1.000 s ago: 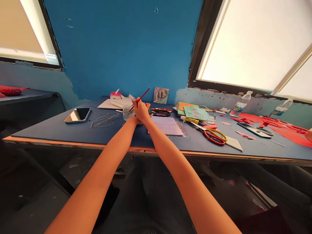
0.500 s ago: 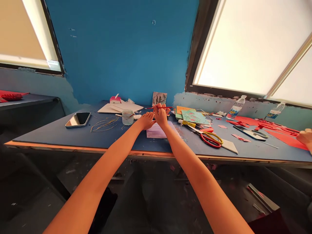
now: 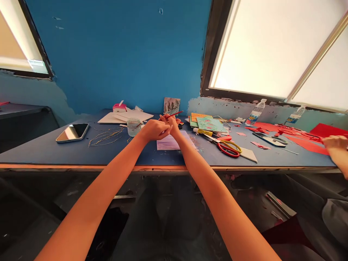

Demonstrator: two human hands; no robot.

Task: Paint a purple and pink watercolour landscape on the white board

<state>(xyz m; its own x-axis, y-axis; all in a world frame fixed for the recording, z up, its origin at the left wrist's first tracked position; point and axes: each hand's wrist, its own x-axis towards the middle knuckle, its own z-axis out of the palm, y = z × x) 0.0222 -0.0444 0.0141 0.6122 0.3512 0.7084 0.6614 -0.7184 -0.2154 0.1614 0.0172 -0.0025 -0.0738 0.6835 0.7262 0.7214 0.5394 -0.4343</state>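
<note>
My right hand (image 3: pixel 172 124) is closed around a thin red paintbrush (image 3: pixel 177 113), whose handle slants up to the right. Its brush end is hidden by the fingers. My left hand (image 3: pixel 155 129) is curled beside my right wrist, fingers folded in, and anything inside it is out of sight. Beneath both hands lies a sheet painted in light purple streaks (image 3: pixel 165 143), partly covered by my right forearm. A glass jar of cloudy water (image 3: pixel 133 127) stands just left of my left hand, with a stick leaning in it. Behind the hands, a small grey painted picture (image 3: pixel 172 105) leans on the wall.
Scissors (image 3: pixel 228 148), a yellow glue tube (image 3: pixel 204 132) and painted cards (image 3: pixel 210 124) lie right of the sheet. A phone (image 3: pixel 73 132) and loose twine (image 3: pixel 106 137) are at left. Red paper scraps (image 3: pixel 272 127), two bottles (image 3: pixel 256 112) and another person's hand (image 3: pixel 337 143) are at right.
My left hand has gone from lying flat to curled. My right hand has lowered slightly, and the brush has tilted upward at its right end. The view has shifted right.
</note>
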